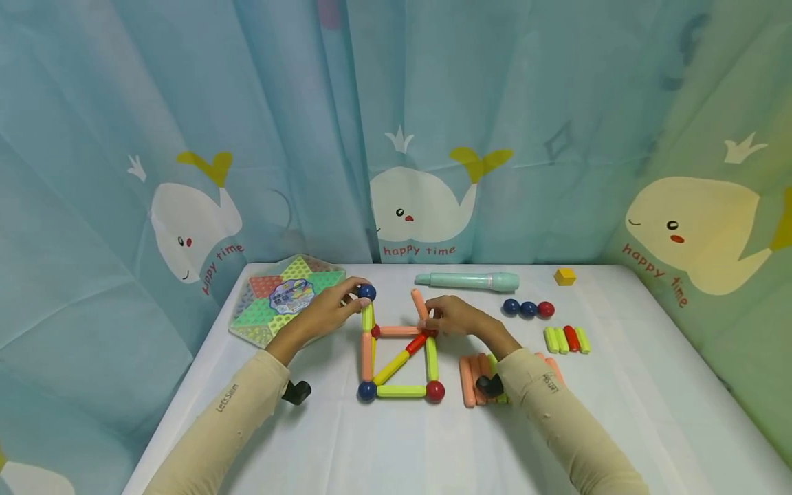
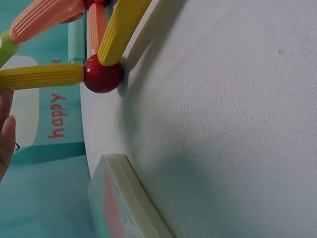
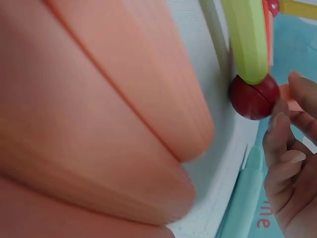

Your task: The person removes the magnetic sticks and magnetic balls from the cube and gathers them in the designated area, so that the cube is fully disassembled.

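Observation:
A frame of magnetic rods and balls stands on the table: a square base with a yellow-and-red diagonal [image 1: 392, 368], a blue ball [image 1: 367, 391] and a red ball [image 1: 436, 391] at its front corners. My left hand [image 1: 331, 309] pinches another blue ball [image 1: 367, 293] atop rods that rise at the left side. At the back right corner, my right hand [image 1: 454, 315] pinches an orange rod [image 1: 419, 302] that slants up from a red ball [image 3: 255, 96]. Fingertips of the left hand [image 2: 6, 134] lie by a yellow rod [image 2: 42, 77] in the left wrist view.
A hexagonal game box [image 1: 250, 323] lies at the left. Behind the frame is a teal microphone-shaped pen [image 1: 464, 280]. To the right are loose balls [image 1: 529, 309], a yellow cube [image 1: 565, 276], short rods [image 1: 560, 339] and orange rods [image 1: 467, 381] near the right forearm.

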Available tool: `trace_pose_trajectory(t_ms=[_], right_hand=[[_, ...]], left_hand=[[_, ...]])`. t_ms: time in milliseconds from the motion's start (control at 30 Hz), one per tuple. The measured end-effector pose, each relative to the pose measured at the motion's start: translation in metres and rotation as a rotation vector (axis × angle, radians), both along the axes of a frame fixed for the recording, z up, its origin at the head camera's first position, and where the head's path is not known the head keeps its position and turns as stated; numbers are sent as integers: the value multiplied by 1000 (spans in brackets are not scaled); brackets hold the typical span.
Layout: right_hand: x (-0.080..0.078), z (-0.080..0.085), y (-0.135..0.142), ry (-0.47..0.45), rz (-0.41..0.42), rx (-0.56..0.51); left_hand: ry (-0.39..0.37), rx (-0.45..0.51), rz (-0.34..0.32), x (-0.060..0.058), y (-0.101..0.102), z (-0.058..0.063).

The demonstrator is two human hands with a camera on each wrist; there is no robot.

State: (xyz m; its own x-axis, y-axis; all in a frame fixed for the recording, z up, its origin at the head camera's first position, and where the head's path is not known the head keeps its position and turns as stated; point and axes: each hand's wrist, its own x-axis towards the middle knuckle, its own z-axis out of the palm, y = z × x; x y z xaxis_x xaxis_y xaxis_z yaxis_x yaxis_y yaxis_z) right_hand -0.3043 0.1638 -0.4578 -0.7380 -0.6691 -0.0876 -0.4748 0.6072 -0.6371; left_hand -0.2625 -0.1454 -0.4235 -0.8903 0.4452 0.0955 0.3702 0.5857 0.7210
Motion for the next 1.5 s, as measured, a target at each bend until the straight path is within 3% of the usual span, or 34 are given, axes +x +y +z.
trace_pose_trajectory(t_ms=[367,667,933,1167,1333,1500], right_hand=[[1,10,14,-7,-27,-24],[22,25,46,-54,-89,-110],[60,39,110,-18,-204,-137],[108,43,170,-19,-269,-162],[142,37,210,-31,-296,-84],[165,24,239,-56,-403,58]], left_hand=[[-7,-40,23,1,2,1],[-3,-26,27,3,3,2],[-11,12,27,5,-4,0],[-21,2,25,6,-7,2],[-14,-2,20,5,-7,0],[-1,9,7,6,-4,3]])
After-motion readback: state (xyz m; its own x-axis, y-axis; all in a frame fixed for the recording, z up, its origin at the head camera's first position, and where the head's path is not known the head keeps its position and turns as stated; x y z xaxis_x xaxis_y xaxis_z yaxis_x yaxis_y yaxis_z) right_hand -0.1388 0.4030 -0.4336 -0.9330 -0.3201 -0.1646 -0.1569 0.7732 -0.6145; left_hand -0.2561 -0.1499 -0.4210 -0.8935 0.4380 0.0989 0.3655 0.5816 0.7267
